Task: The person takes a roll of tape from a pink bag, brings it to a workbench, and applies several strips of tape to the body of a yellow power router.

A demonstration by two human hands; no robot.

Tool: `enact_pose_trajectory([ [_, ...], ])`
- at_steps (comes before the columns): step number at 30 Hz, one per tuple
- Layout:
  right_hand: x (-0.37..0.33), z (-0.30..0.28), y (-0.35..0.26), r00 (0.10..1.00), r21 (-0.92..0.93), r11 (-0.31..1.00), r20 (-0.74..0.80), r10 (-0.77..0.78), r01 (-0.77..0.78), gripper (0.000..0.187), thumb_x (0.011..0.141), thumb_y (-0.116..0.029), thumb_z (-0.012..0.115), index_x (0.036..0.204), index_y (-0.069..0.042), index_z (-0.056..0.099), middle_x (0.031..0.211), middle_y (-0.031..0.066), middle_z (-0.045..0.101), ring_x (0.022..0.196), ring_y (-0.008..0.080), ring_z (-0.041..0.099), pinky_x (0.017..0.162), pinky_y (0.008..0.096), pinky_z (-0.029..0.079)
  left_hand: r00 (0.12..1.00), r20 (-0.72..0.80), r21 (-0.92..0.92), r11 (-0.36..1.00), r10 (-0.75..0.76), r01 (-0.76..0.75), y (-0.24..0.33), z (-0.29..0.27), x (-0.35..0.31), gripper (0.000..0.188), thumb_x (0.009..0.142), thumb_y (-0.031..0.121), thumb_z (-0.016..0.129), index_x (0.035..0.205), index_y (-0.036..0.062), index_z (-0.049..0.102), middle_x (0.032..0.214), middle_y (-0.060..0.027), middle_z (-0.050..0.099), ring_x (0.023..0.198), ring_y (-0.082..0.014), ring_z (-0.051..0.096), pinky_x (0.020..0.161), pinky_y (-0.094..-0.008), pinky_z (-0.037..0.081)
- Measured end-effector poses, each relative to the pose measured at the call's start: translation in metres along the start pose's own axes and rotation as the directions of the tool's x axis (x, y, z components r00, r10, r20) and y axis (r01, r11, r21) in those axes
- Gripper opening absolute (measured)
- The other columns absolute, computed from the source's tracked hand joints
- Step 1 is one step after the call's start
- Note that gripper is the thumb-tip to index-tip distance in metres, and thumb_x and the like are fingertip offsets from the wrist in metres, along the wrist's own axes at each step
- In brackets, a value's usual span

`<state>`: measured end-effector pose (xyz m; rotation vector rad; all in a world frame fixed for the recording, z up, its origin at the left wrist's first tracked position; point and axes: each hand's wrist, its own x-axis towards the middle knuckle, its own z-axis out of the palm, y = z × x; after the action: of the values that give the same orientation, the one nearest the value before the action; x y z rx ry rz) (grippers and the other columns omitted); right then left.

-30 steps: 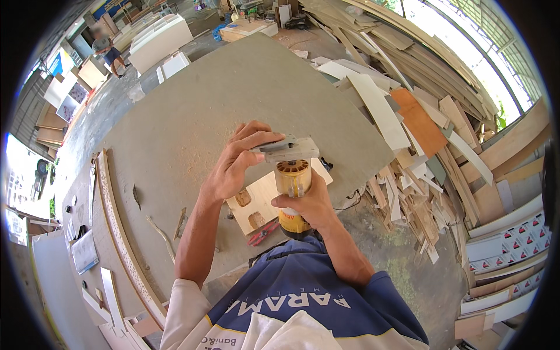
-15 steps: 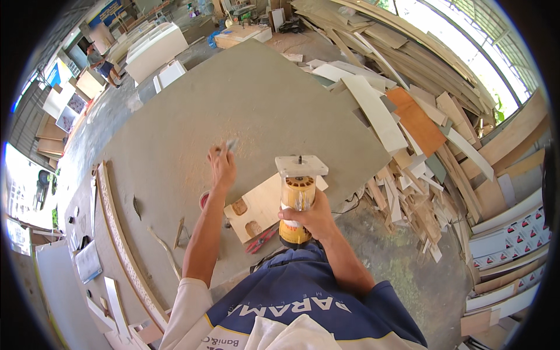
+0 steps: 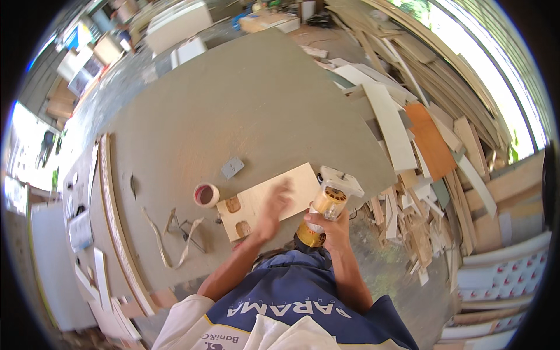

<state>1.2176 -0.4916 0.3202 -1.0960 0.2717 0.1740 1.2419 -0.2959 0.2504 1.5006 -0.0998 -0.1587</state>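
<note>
My right hand [image 3: 333, 228] is wrapped round a yellow trim router [image 3: 333, 199], held tilted with its clear square base and bit pointing up. My left hand [image 3: 276, 205], smeared by motion, hovers over a pale plywood board [image 3: 300, 178]; its fingers do not show clearly. Two rounded recesses are cut in the board's left end. Just past the board, a small grey plate [image 3: 232, 167] with holes lies on the large grey-brown tabletop [image 3: 262, 87]. A roll of tape [image 3: 206, 195] sits beside the board's left corner.
Thin strips and a cord [image 3: 186, 233] lie left of the board. A long wooden strip [image 3: 111, 216] runs along the table's left side. Stacked offcuts [image 3: 391, 128] crowd the right edge, with long boards behind. White cabinet boxes [image 3: 178, 26] stand at the far left.
My left hand has let go of the grey plate, which now lies on the table, and has come nearer, over the board. The router has shifted right and tilted.
</note>
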Motion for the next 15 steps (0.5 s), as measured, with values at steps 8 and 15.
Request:
enact_pose_trajectory([
  [8, 0.012, -0.029, 0.003, 0.988, 0.031, 0.997, 0.138, 0.064, -0.069, 0.063, 0.082, -0.001, 0.076, 0.138, -0.002, 0.048, 0.122, 0.0102, 0.062, 0.110, 0.0207, 0.064, 0.092, 0.0351, 0.055, 0.983, 0.172, 0.244, 0.970, -0.068, 0.024, 0.037, 0.074, -0.015, 0.136, 0.063, 0.034, 0.098, 0.163, 0.0024, 0.011, 0.150, -0.0236, 0.049, 0.135, -0.0384, 0.053, 0.112, -0.0453, 0.043],
  [15, 0.039, -0.059, -0.004, 0.820, 0.042, 0.946, 0.513, 0.255, -0.321, 0.071, 0.070, -0.005, 0.085, 0.134, -0.003, 0.053, 0.118, 0.0094, 0.064, 0.110, 0.0211, 0.065, 0.091, 0.0359, 0.056, 0.997, 0.054, 0.085, 0.995, 0.056, -0.060, 0.055, 0.090, -0.021, 0.127, 0.059, 0.016, 0.090, 0.162, 0.0022, 0.019, 0.153, -0.0226, 0.035, 0.143, -0.0370, 0.039, 0.118, -0.0456, 0.035],
])
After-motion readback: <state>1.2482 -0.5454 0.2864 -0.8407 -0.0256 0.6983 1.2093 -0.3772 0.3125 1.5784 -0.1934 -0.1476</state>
